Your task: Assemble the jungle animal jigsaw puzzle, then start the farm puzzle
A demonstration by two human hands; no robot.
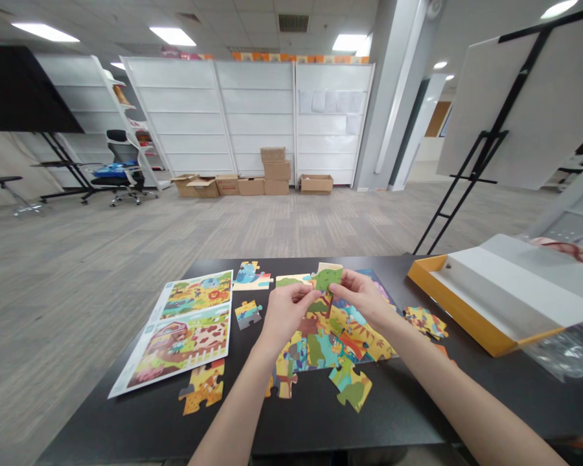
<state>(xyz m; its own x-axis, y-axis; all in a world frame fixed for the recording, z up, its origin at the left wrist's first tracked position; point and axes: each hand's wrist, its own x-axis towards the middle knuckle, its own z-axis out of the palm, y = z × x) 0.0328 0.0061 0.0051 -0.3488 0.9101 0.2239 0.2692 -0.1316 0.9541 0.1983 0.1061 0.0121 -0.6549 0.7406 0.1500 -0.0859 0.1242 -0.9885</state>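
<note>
Just above the black table, my right hand (364, 299) pinches a green puzzle piece (328, 278) with a cream top edge. My left hand (289, 309) is closed, thumb against fingertips, at the lower left edge of that piece. Behind my left fingers shows a cream and green piece (291, 280); I cannot tell whether it is held or lying down. Below both hands, several overlapping puzzle pieces (320, 349) lie on a colourful sheet (369, 278). A green and blue piece (352, 386) rests nearest me.
A printed picture card (184, 330) lies left, beside a leopard-spotted piece (203, 388), a grey-blue piece (248, 314) and joined blue pieces (251, 277). To the right are yellow pieces (425, 321), an open orange-edged box (466, 310) and clear plastic wrap (563, 353).
</note>
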